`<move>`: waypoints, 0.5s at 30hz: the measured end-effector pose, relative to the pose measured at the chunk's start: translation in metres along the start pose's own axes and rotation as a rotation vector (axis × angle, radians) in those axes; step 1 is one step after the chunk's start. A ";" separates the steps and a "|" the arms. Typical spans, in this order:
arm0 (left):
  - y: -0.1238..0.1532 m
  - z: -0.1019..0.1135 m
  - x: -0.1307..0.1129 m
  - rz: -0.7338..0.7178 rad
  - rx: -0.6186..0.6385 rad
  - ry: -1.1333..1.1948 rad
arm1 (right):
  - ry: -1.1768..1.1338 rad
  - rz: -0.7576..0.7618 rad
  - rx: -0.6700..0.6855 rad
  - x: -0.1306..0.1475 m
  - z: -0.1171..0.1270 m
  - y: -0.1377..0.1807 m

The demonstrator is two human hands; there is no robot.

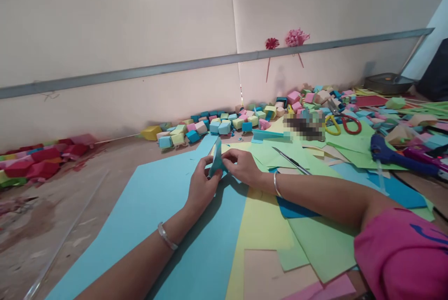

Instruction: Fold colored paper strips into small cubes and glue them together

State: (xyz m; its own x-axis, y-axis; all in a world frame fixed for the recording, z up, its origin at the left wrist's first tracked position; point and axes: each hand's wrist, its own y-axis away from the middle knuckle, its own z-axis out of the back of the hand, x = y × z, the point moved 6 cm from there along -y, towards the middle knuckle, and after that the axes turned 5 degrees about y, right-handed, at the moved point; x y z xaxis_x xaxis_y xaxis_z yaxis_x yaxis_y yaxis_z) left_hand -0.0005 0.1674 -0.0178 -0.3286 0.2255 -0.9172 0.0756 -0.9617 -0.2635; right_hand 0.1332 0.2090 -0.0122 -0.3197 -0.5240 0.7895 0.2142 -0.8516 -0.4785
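Note:
A small light-blue piece of paper point(217, 156) stands upright between my two hands, and it looks folded. My left hand point(205, 181) grips it from the left and below, fingers closed round its lower part. From the right, my right hand point(243, 165) pinches its edge between thumb and fingertips. Beneath both hands lies a large light-blue sheet point(147, 211), with a yellow sheet point(259, 225) to its right. A slim pen-like craft knife point(292, 160) rests on green paper just beyond my right wrist.
Small coloured paper boxes point(220, 127) line the wall, with red ones point(45, 162) at the left. Yellow-and-red-handled scissors point(350, 124) and a blue glue gun point(395, 153) lie right. A clear rod point(70, 230) is at left. Two paper flowers point(297, 38) hang on the wall rail.

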 end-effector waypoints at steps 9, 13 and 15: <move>-0.003 0.015 -0.003 -0.005 -0.158 -0.093 | -0.055 0.075 0.016 0.009 -0.001 0.004; -0.004 0.017 0.007 0.009 -0.172 -0.048 | -0.037 0.161 0.045 0.019 -0.001 0.009; -0.005 0.017 0.011 0.007 -0.180 -0.008 | -0.023 0.205 0.041 0.022 -0.001 0.010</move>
State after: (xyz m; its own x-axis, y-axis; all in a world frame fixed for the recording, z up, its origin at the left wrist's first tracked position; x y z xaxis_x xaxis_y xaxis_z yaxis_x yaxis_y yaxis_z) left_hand -0.0201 0.1717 -0.0216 -0.3350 0.2166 -0.9170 0.2455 -0.9195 -0.3069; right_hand 0.1278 0.1886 -0.0003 -0.2444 -0.6854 0.6859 0.3098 -0.7255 -0.6146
